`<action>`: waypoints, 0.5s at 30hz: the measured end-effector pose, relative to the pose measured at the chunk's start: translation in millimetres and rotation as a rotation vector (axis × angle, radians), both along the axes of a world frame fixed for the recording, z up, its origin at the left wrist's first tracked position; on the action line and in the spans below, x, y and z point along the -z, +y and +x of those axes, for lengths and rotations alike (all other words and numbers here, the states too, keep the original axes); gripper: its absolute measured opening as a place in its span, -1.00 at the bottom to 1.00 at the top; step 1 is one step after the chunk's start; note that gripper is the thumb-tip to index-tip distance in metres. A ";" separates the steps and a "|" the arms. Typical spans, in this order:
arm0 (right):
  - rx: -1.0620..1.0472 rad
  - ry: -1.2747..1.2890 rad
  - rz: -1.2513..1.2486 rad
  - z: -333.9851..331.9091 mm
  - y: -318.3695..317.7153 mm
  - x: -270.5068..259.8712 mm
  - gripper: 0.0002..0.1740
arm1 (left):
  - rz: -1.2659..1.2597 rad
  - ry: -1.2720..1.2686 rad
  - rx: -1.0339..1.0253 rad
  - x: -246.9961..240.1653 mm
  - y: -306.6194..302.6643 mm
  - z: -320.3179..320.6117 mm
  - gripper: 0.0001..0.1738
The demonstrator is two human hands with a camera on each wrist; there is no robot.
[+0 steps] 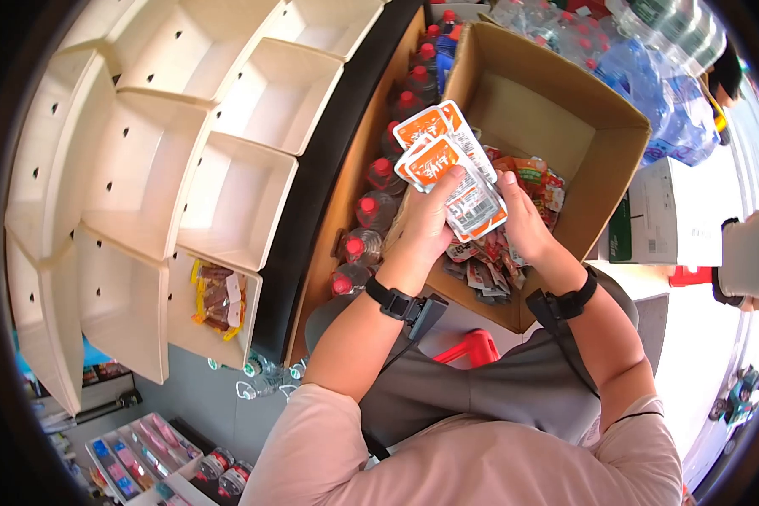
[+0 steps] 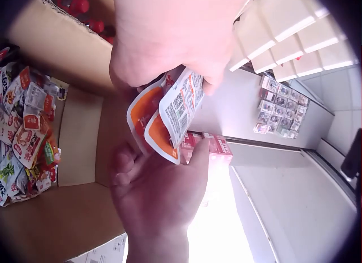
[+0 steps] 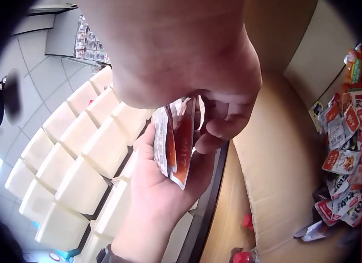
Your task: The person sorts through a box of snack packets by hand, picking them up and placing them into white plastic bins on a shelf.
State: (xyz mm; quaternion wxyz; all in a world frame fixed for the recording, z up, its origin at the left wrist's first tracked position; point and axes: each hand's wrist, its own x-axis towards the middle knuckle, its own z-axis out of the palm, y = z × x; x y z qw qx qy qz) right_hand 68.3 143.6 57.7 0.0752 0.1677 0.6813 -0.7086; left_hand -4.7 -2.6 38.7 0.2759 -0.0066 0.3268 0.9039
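Observation:
Several flat orange-and-white snack packets [image 1: 474, 202] are fanned in a small stack above the cardboard box. My left hand [image 1: 430, 221] grips them from the left, its thumb pressed on the top packet. On the other side my right hand [image 1: 527, 221] holds the stack's edge, thumb in front and fingers curled behind. In the left wrist view the packets [image 2: 181, 107] stand between both hands, with the right hand [image 2: 161, 189] below. The right wrist view shows the packet edges [image 3: 180, 144] between the left palm [image 3: 161, 189] and the right fingers [image 3: 218, 127].
The cardboard box [image 1: 603, 160] contains many loose snack packets [image 1: 489, 274]. Red-capped bottles [image 1: 375, 209] line its left side. Further left is a rack of pale bins [image 1: 236, 190], one with yellow-wrapped snacks [image 1: 219, 299]. A red stool [image 1: 474, 347] stands below, and a white carton [image 1: 679, 211] at right.

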 end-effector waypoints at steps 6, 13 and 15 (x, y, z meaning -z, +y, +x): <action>-0.066 0.090 0.081 0.2 4.0 -7.9 -0.24 | -0.005 -0.011 -0.187 -8.6 -40.8 -9.8 -0.47; -0.104 0.113 0.154 1.6 5.3 -2.4 -0.31 | 0.079 0.174 -0.665 -33.4 -156.7 -48.4 -0.29; -0.110 0.101 0.172 5.3 1.2 -6.5 -0.35 | 0.121 -0.054 -0.865 -13.7 -175.2 -55.4 -0.17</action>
